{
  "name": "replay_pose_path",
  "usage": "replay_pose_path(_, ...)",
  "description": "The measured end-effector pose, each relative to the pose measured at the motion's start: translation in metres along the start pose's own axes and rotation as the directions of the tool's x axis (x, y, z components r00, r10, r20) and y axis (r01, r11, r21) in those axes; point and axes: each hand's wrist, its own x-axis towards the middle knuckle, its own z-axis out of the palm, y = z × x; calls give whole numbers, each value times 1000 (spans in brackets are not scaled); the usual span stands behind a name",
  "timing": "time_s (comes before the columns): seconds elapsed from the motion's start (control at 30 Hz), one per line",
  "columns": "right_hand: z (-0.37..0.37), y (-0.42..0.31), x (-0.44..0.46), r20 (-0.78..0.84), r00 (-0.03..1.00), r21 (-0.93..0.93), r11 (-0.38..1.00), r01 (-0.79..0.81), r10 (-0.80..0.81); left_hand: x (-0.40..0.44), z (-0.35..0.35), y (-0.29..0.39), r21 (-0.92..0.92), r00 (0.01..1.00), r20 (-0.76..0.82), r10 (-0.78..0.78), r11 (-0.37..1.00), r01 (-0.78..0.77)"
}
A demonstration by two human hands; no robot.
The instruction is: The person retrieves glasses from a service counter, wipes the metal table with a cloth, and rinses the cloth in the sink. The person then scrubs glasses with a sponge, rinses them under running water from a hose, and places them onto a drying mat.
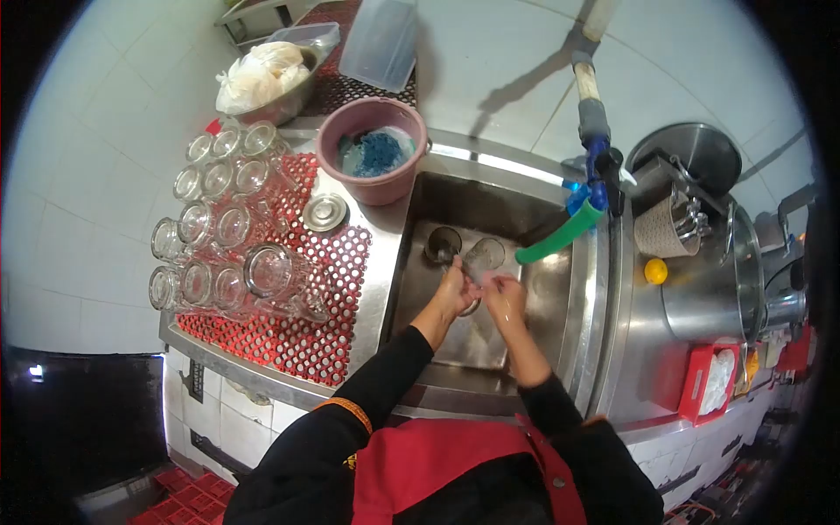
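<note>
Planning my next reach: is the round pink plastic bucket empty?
Not empty: the round pink plastic bucket holds blue, rough-textured material, visible through its open top.

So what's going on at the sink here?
A person has the left hand and right hand close together in the steel sink, at what looks like a clear drinking glass; blur hides the exact grip. The green hose points into the sink beside them. Glass mugs stand grouped on the red perforated mat, near a pink bucket.

Metal counter, red mat under glass mugs, pink bucket
</note>
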Motion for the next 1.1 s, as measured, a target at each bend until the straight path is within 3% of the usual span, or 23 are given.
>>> replay_pose_path(0.03, -9, 5, -15, -6, 1000, 118, 993, 28, -27, -3, 7, -1, -10, 1000, 12, 11, 1000, -11)
replay_pose_path(0.1, -21, 3, -41, 77, 997, 206, 978, -41, 26, -21, 29, -4, 48, 998, 63, 4, 999, -7)
replay_pose_path(0.13, -28, -5, -41, 78, 997, 198, 980, -23, 8, -33, 38, -5, 11, 1000, 14, -10, 1000, 9)
replay_pose_path(0.17, -41, -28, -44, 121, 964, -77, 966, 248, -238, -39, 41, -2, 0, 1000, 26, -1, 1000, 1)
replay_pose_path(0.2, -51, -48, -49, 227, 867, -323, 806, 496, -443, -45, 41, 1, 140, 1000, 14, 24, 990, -26)
replay_pose_path(0.23, -53, -69, -47, 234, 861, -329, 796, 508, -452, -49, 40, 2, 277, 999, 3, 52, 960, -51)
replay_pose_path(0.3, -41, -121, -20, 57, 756, -28, 756, 654, -652, -24, 17, -12, 300, 987, 60, 150, 940, -161)
replay_pose_path(0.37, -24, -170, 17, -41, 740, 75, 737, 672, -671, -31, 9, -7, 639, 978, 79, 194, 743, -199)
replay_pose_path(0.4, -17, -196, 37, -37, 714, 40, 713, 700, -699, -50, 16, 0, 608, 948, 129, 292, 731, -308)
replay_pose_path(0.43, 2, -209, 67, -19, 688, 43, 687, 725, -725, -80, 23, 11, 624, 966, 88, 242, 743, -242)
replay_pose_path(0.5, 47, -221, 128, 82, 595, -122, 584, 802, -800, -110, 27, 22, 696, 952, 64, 300, 670, -258)
replay_pose_path(0.57, 71, -246, 148, 333, 735, -312, 666, 677, -591, -127, 23, 31, 708, 930, 98, 354, 632, -315)
replay_pose_path(0.6, 83, -247, 157, 332, 729, -306, 663, 683, -598, -136, 22, 37, 720, 911, 134, 391, 593, -360)
replay_pose_path(0.67, 103, -240, 173, 623, 701, -421, 606, 674, -347, -155, 20, 50, 686, 910, 143, 389, 624, -375)
replay_pose_path(0.77, 120, -219, 197, 642, 691, -430, 590, 683, -333, -176, 21, 73, 657, 923, 113, 368, 670, -347)
replay_pose_path(0.8, 105, -233, 189, 667, 707, -483, 586, 651, -235, -176, 18, 79, 604, 908, 135, 396, 694, -392)
replay_pose_path(0.83, 93, -244, 178, 671, 703, -482, 583, 654, -235, -175, 16, 84, 548, 892, 155, 424, 715, -435)
replay_pose_path(0.9, 72, -250, 169, 444, 836, -405, 760, 508, -322, -183, 21, 100, 578, 904, 107, 414, 714, -396)
replay_pose_path(0.97, 52, -251, 162, 373, 862, -338, 815, 471, -343, -180, 20, 110, 506, 900, 157, 407, 750, -427)
replay_pose_path(1.03, 28, -248, 152, 126, 953, -18, 960, 279, -275, -174, 22, 117, 457, 895, 201, 398, 770, -445)
replay_pose_path(1.07, 13, -247, 141, 99, 972, 279, 944, 177, -211, -174, 25, 119, 430, 904, 207, 374, 795, -427)
replay_pose_path(1.1, 6, -234, 138, 87, 976, 279, 946, 167, -198, -174, 28, 121, 404, 913, 212, 350, 819, -408)
